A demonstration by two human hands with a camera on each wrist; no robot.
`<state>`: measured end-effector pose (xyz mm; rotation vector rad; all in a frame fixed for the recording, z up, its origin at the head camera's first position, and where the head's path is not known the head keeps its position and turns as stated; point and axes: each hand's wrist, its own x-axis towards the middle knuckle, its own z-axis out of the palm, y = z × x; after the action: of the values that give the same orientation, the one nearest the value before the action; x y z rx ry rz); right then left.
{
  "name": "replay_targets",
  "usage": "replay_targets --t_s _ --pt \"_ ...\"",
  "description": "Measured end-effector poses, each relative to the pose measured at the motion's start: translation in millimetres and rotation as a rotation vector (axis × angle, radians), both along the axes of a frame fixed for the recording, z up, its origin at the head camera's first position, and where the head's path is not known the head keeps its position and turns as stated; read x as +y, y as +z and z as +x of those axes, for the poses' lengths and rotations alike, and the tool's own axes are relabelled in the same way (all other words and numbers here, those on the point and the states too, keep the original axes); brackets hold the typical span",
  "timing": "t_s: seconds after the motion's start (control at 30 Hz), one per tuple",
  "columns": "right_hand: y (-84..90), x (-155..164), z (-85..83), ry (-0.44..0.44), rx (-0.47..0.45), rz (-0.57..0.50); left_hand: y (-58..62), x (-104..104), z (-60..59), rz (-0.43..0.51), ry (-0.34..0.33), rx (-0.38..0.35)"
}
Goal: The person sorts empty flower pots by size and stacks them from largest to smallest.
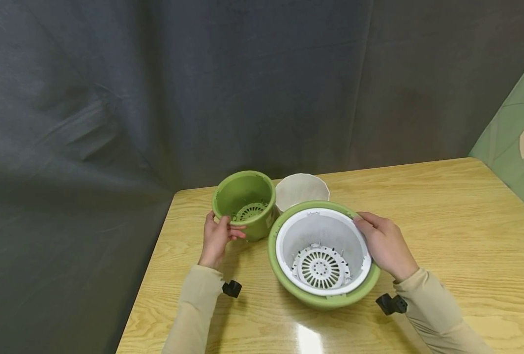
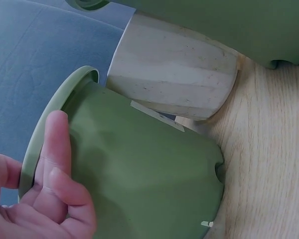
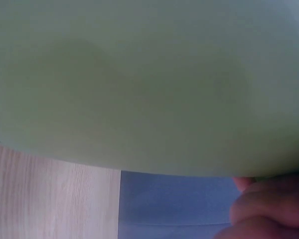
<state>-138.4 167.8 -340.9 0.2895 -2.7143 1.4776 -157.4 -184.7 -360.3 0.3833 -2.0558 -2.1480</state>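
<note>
We hold the small pot [image 1: 244,204] tilted at its rim in our left grip [image 1: 216,237], at ten o'clock from the big pot [image 1: 323,253], whose rim our right grip [image 1: 385,244] clasps.

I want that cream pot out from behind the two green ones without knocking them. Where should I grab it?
Take the cream pot by its far rim, coming from above and behind. The small green pot and the large green pot crowd its near sides, and the left hand and right hand hold those. Its open top seems free.
</note>
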Motion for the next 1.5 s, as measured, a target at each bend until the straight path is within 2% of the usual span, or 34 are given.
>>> replay_targets --t_s 0.4,0.93,1.5 --pt "-0.3 -0.3 0.1 -0.006 0.021 0.000 -3.6 0.8 0.2 0.063 0.008 0.074" --pt "0.6 -0.2 0.4 0.002 0.000 -0.012 -3.9 1.3 0.4 0.125 0.053 0.078" --pt "0.5 -0.4 0.9 -0.002 -0.005 -0.011 -5.1 -1.2 1.2 0.173 0.063 0.091"
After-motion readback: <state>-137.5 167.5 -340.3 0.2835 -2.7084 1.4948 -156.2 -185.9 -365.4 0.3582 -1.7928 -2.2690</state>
